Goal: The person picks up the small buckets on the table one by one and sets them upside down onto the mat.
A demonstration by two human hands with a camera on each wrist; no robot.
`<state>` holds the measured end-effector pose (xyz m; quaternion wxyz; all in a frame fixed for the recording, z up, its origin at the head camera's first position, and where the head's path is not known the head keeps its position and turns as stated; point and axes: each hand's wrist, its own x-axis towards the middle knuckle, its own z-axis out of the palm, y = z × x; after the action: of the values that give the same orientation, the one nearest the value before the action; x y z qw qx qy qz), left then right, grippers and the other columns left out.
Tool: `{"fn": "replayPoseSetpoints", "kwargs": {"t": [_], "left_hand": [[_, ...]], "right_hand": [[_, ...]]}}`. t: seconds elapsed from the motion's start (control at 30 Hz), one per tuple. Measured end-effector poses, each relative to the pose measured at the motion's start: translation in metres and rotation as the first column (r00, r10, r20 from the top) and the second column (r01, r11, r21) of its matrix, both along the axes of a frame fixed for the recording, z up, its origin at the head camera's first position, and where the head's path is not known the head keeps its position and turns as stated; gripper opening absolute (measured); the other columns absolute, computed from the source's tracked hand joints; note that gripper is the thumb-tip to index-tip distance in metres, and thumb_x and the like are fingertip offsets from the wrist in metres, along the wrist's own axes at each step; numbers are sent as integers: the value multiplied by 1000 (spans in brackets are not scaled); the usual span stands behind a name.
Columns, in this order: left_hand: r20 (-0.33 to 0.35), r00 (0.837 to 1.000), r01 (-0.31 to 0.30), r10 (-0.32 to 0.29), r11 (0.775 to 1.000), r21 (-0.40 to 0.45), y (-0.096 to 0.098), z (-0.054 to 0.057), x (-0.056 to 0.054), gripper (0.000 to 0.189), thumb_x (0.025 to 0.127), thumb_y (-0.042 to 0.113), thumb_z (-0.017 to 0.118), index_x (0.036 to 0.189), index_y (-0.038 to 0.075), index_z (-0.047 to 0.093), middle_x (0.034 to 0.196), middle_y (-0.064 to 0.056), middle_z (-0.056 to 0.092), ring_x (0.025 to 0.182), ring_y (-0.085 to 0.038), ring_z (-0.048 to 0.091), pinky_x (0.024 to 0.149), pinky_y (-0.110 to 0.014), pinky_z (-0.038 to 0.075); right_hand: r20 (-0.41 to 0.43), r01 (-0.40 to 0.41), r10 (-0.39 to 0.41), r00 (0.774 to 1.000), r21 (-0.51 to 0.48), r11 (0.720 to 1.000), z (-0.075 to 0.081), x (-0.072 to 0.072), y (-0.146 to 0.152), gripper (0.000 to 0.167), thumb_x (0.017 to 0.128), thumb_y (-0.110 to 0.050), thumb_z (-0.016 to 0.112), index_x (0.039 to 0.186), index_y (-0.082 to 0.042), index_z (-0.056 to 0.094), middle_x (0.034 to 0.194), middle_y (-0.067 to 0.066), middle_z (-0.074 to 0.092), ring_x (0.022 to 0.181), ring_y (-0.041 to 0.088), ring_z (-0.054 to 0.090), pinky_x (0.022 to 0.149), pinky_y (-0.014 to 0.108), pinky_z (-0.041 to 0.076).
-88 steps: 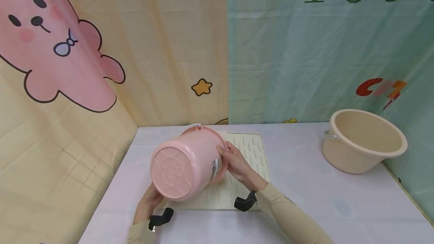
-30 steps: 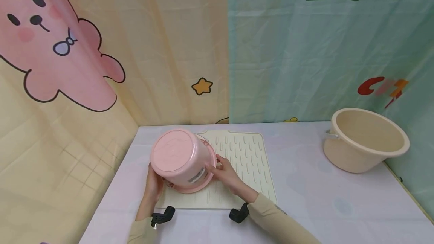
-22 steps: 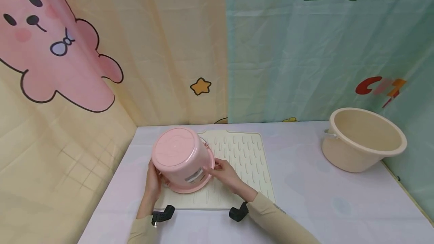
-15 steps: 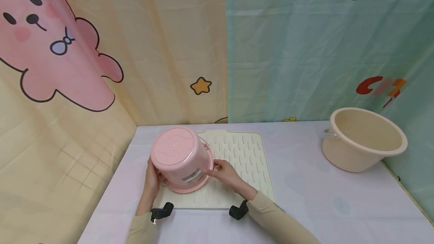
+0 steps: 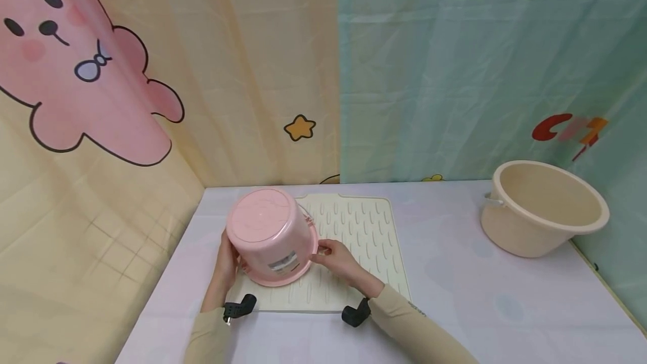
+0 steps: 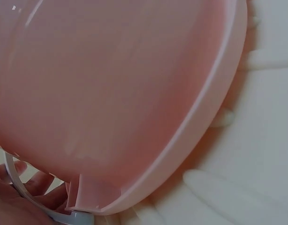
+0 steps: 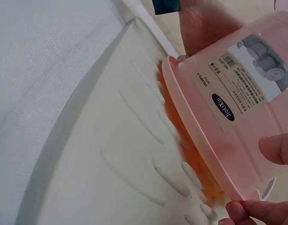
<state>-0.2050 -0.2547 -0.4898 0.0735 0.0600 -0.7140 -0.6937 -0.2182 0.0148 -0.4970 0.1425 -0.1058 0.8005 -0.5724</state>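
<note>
A pink plastic bucket (image 5: pixel 270 237) stands mouth down, a little tilted, with its rim close over a cream ridged mat (image 5: pixel 364 240). My left hand (image 5: pixel 225 257) holds its left side; in the left wrist view its fingers (image 6: pixel 38 183) lie by the bucket's pale handle (image 6: pixel 24 190) and are partly hidden. My right hand (image 5: pixel 338 260) grips the rim at the right, its thumb (image 7: pixel 277 149) by the outer wall and fingertips (image 7: pixel 242 211) at the rim's edge. A printed label (image 7: pixel 242 82) is on the bucket's near side.
A larger beige bucket (image 5: pixel 520 235) stands upright at the right of the table (image 5: pixel 445 296), its mouth open and a handle at its left side. Printed curtains (image 5: pixel 263 72) hang behind and along both sides of the table. A black camera is strapped to each wrist.
The pink bucket has turned from lying on its side, base toward me, to base up with its rim lowered to the mat. In the last half second both hands have barely moved.
</note>
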Motion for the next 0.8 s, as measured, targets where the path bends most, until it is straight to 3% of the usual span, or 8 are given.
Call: {"fn": "replayPoseSetpoints", "kwargs": {"t": [0.1,0.33,0.63,0.7,0.8], "left_hand": [[-9,1000,20,-20,1000,-8,-1,0,-3,66,100,56,11,141,11,36,125,-1,42,104,-13,43,94,-34,28],[4,999,46,-46,998,-41,-5,-2,-11,69,99,57,11,148,10,29,146,-6,31,127,-18,34,109,-44,16],[10,998,60,-60,998,-26,-5,2,-18,66,101,54,12,147,10,31,145,-8,33,124,-18,36,109,-40,17],[18,998,61,-60,998,-27,-5,3,-19,66,101,53,12,147,10,31,143,-6,34,122,-16,37,107,-37,19],[35,998,52,-50,998,-36,-5,2,-20,65,101,52,12,144,9,34,133,-8,40,112,-15,42,90,-32,33]], "right_hand": [[-2,-10,10,1000,-9,1000,0,-1,1,45,84,-19,71,121,5,58,98,7,60,83,19,49,67,30,42],[60,-63,64,996,-16,998,-2,0,1,46,87,-21,68,121,7,56,101,8,62,91,19,55,78,35,47],[7,-105,105,994,8,994,-3,-1,-1,40,89,-19,65,119,6,57,95,5,60,82,17,52,69,30,44],[5,-102,102,995,12,995,-4,-1,-1,39,89,-19,65,118,6,58,94,5,60,81,17,52,68,30,44],[-6,-92,93,996,21,995,-4,-1,0,37,89,-18,65,117,6,59,94,6,60,80,17,51,67,30,44]]}}
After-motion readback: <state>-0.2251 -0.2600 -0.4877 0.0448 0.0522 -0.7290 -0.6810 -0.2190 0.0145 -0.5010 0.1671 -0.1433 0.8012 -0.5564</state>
